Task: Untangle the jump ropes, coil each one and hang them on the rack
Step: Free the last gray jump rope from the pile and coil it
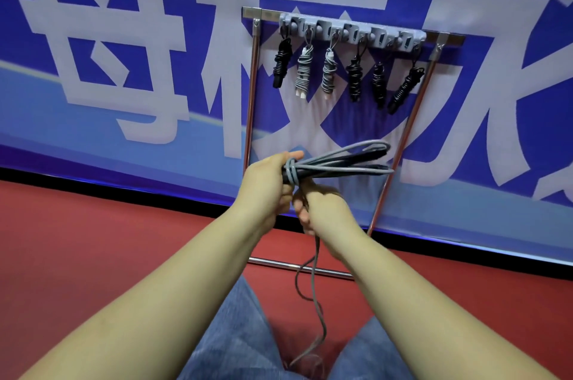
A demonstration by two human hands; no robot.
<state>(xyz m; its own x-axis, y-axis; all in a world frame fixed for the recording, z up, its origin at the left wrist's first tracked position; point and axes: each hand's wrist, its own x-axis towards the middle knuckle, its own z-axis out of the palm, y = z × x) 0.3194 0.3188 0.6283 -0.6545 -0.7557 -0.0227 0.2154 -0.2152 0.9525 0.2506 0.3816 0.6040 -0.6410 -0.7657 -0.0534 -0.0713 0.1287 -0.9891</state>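
Head view puts a blue banner (pixel 124 23) with huge pale characters across the far side, and a red floor (pixel 93 240) runs from its black lower edge toward you. Your legs in blue jeans (pixel 235 333) fill the near bottom centre.

Against the banner stands a chrome rack (pixel 251 94), two slanted uprights joined by a bar low on the floor and a rail at the top. A grey hook strip (pixel 350 30) sits on that rail. Six coiled ropes hang from it in a row: from left to right a black bundle (pixel 281 64), two grey-and-white bundles (pixel 304 71) (pixel 329 74), then three more black bundles (pixel 354 75) (pixel 378 85) (pixel 403 89), the rightmost tilted.

Both your forearms reach forward and meet in front of the rack's lower half. Your left hand (pixel 266 184) is closed around the gathered end of a grey jump rope (pixel 341 159), where a few turns wrap round the bundle; its long loops stick out to the right, level, across the right upright. Your right hand (pixel 319 209) sits just below and touching the left, fingers curled round the loose strand (pixel 314 286) of the same rope, which drops between your knees and trails down to the floor.
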